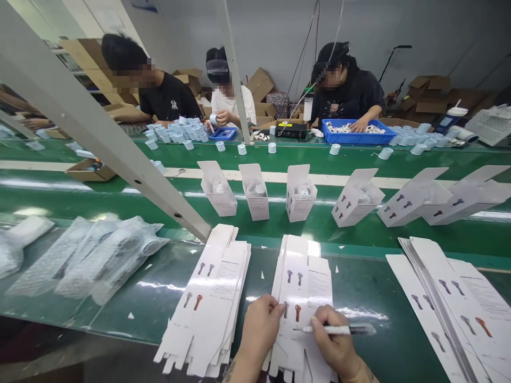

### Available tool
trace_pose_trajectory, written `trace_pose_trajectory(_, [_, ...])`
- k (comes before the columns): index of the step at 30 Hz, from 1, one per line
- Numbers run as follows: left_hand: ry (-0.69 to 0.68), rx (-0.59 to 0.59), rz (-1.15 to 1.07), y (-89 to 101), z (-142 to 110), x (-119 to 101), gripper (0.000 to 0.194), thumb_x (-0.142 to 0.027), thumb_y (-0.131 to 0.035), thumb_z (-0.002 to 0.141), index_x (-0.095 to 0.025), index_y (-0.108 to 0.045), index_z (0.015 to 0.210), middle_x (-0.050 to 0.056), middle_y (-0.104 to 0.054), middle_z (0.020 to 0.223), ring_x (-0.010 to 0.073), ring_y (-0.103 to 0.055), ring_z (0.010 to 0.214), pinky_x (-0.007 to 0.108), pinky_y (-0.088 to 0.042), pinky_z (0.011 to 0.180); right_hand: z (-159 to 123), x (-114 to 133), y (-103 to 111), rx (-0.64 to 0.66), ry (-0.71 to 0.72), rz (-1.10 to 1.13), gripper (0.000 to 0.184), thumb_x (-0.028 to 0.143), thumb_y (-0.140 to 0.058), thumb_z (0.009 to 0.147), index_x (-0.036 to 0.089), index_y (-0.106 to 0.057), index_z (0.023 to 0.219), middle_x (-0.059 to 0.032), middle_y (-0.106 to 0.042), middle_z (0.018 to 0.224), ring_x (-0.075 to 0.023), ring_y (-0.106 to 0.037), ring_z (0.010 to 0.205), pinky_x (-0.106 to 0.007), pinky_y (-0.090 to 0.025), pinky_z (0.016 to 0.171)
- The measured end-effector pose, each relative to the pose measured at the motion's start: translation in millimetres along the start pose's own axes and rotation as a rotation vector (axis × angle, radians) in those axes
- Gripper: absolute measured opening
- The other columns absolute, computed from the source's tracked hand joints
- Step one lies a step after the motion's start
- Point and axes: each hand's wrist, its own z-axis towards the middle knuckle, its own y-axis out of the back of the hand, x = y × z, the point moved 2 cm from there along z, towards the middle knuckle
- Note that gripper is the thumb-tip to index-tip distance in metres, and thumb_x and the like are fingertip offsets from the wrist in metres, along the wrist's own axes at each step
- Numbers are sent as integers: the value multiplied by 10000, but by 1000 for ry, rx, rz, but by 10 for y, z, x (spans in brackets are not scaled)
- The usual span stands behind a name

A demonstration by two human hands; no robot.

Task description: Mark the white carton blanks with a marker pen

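A pen [337,330] lies nearly level in my right hand [335,340], its tip at the printed face of the top flat carton. That carton tops the middle stack of flattened white boxes [303,282], printed with small pictures of handheld devices. My left hand [261,324] rests at the stack's left edge, thumb and fingers pinched together by the printed pictures; whether it grips the cardboard cannot be made out. Another stack of flat cartons [207,298] lies to the left, and a fanned-out stack [459,303] to the right.
Bubble-wrapped items [107,255] lie at the left. Several upright open boxes [301,199] with wrapped contents stand along the green belt beyond. A slanted metal post [131,170] crosses the left side. Co-workers sit opposite, near light-blue cups [183,130] and a blue tray [359,138].
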Motion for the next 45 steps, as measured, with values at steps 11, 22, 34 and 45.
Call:
trace_pose_trajectory(11, [-24, -25, 5, 29, 41, 9, 155, -245, -581, 764, -201, -602, 617, 7, -641, 635, 165, -599, 663, 260, -374, 621, 16, 93, -111, 216, 174, -178, 277, 330, -511, 903, 230, -486, 645, 48, -591, 535, -104, -563, 480, -225, -428, 486])
trace_pose_trajectory(22, [-7, 15, -46, -32, 24, 61, 156, -213, -531, 786, -202, -591, 643, 8, -625, 616, 172, -591, 641, 269, -386, 618, -157, -280, 182, -501, -433, 97, 269, 488, -512, 901, 227, -575, 884, 1, -593, 744, -191, -569, 726, -335, -457, 685])
trace_pose_trajectory(34, [-76, -79, 123, 53, -185, -245, 94, -239, -555, 834, -194, -637, 846, 7, -654, 671, 180, -592, 697, 271, -345, 635, -43, -228, -14, -554, -678, 160, 487, 626, -483, 857, 180, -643, 968, -128, -616, 1092, -321, -568, 1045, -485, -441, 877])
trace_pose_trajectory(45, [-7, 102, -274, 107, 30, -77, 110, -142, -554, 753, -208, -529, 669, -35, -524, 589, 139, -548, 589, 249, -387, 560, -37, -257, -115, -591, -625, 461, 434, 574, -580, 831, 180, -594, 1014, -155, -659, 1139, -329, -621, 1087, -506, -492, 934])
